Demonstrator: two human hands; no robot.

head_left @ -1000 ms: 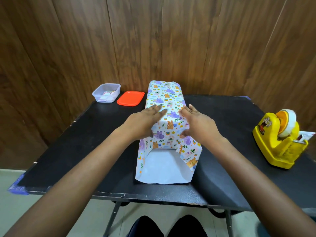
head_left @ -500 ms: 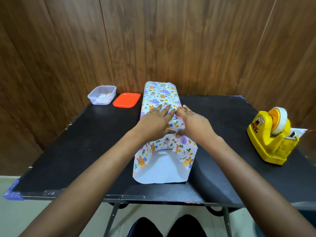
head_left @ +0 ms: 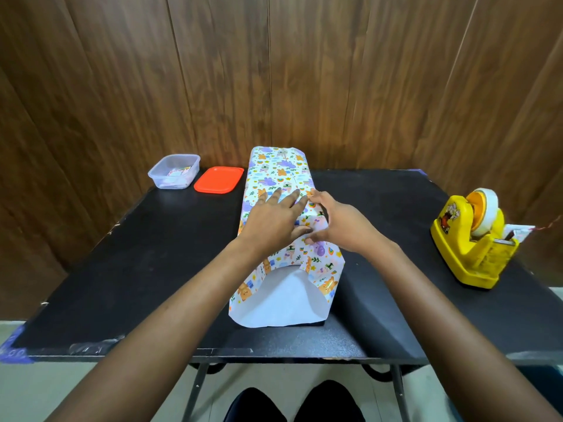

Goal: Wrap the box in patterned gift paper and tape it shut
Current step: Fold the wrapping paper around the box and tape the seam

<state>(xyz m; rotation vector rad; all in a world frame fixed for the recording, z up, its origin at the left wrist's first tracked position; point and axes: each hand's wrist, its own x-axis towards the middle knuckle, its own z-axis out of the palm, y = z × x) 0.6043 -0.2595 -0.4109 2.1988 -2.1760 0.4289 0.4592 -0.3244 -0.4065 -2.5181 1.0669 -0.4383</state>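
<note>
Pressing down on the seam, the left hand (head_left: 271, 220) lies flat on top of the paper (head_left: 274, 175), fingers straight and close together. The right hand (head_left: 344, 229) sits just beside it, fingers curved, thumb and fingertips seeming to pinch the overlapping edge. The box is hidden inside the paper, lying lengthwise mid-table (head_left: 152, 254), with its long side running away from the person.

By my reading, the wrap around the body is done and the long seam on top is being closed. I cannot tell whether any tape is on it yet. The near end is open, with white inner paper sticking out unfolded. The far end is too small to judge. Taping is left, as is folding the near end. The dispenser (head_left: 469, 245) stands well apart to the right.
</note>
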